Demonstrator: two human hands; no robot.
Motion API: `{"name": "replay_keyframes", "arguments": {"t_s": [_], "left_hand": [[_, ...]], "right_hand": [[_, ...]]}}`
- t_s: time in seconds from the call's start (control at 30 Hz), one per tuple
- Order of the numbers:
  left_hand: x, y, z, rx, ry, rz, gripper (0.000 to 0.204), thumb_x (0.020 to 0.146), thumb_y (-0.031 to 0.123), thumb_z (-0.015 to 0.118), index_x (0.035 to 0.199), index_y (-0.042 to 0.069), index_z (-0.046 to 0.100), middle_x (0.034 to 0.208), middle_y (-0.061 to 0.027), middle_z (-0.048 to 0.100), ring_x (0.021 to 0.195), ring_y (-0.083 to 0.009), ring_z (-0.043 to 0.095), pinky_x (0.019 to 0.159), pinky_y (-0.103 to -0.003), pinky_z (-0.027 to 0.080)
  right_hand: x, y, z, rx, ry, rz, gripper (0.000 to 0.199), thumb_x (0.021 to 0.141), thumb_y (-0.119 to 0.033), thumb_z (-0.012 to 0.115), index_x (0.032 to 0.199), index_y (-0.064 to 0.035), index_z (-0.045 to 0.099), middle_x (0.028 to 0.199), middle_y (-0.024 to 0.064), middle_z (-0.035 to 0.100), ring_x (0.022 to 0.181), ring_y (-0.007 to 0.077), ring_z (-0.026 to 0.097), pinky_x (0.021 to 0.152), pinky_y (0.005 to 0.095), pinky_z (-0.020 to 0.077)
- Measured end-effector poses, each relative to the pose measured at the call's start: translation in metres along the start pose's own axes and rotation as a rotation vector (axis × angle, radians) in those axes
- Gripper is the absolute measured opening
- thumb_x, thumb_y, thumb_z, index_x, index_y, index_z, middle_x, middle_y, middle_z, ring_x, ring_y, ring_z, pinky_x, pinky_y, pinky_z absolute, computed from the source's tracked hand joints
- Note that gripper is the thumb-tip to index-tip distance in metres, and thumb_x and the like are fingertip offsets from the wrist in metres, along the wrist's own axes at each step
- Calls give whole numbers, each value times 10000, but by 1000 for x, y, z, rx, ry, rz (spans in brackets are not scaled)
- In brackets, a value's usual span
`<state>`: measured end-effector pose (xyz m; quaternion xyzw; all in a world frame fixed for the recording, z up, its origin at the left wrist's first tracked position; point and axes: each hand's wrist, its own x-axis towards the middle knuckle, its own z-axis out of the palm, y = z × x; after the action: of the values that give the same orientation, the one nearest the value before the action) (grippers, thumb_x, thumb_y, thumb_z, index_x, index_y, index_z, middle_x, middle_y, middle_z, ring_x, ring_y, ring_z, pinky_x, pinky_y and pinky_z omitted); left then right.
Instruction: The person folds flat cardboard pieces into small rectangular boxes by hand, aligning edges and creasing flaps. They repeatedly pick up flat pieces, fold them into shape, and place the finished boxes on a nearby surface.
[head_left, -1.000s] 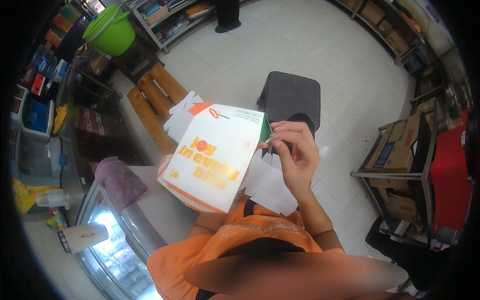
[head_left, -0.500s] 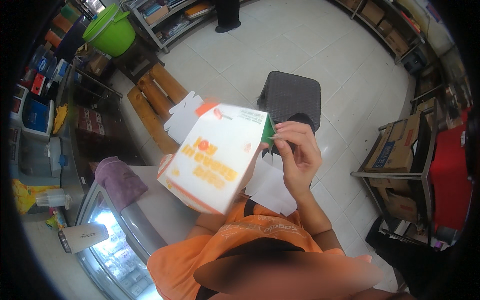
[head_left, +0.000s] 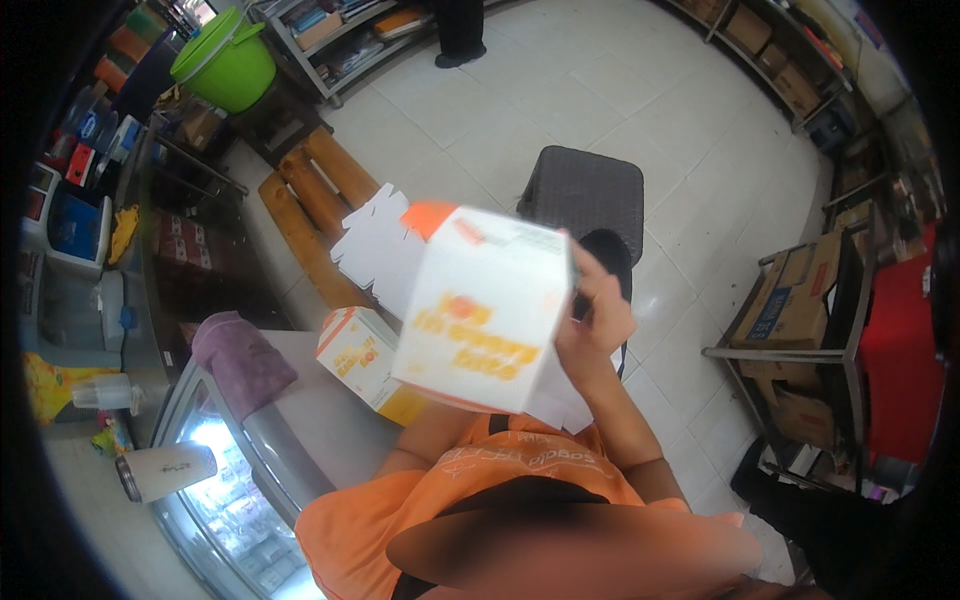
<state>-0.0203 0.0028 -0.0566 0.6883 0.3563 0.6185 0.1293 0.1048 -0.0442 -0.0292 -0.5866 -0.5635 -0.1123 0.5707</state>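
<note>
A white cardboard box (head_left: pixel 475 310) with orange and yellow printing is held up before my torso, an orange part (head_left: pixel 432 216) showing at its upper left corner. My right hand (head_left: pixel 600 312) is at the box's right edge, fingers bent against it and partly tucked behind. My left forearm (head_left: pixel 430 440) runs up behind the box, which hides the left hand. A similar box (head_left: pixel 362 358), white with orange trim and a yellow side, lies on the counter to the left. White flat card pieces (head_left: pixel 375 245) with notched edges rest on a wooden bench (head_left: pixel 300 220) beyond.
A purple cloth (head_left: pixel 240 365) lies on the lit glass display case (head_left: pixel 230 500) at left. A dark woven stool (head_left: pixel 585 190) stands ahead on the tiles. Metal shelving with cardboard cartons (head_left: pixel 790 300) lines the right. A green bucket (head_left: pixel 225 65) and a person's leg (head_left: pixel 460 35) are farther off.
The held box has moved right and turned, uncovering more of the box on the counter. My right hand's fingers, earlier pinching a green-sided flap, are now partly behind the box's right edge.
</note>
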Motion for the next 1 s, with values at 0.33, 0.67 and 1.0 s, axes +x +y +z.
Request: {"name": "replay_keyframes", "arguments": {"t_s": [0.33,0.67,1.0], "left_hand": [[47,-3,-1,-155,-153,-421,342,855,18,708,1187,20,628,1050,-111,675,929,-210,661,731,-302,541],[32,1,15,-87,-218,165,380,774,-90,666,1113,83,665,1002,-84,648,837,-251,650,656,-293,539],[38,8,7,-310,-290,-83,170,869,39,680,1037,27,653,1027,-104,654,874,-202,646,729,-278,539]], "right_hand": [[-5,48,-35,219,-208,511,450,874,-312,736,1121,-14,505,1014,90,602,926,137,609,814,252,491],[3,9,-10,774,-326,579,619,848,-234,769,1335,-5,463,1326,167,526,1184,228,550,964,388,480],[8,-8,2,529,203,628,137,889,-9,691,1017,33,668,978,98,699,872,156,665,845,259,494]]}}
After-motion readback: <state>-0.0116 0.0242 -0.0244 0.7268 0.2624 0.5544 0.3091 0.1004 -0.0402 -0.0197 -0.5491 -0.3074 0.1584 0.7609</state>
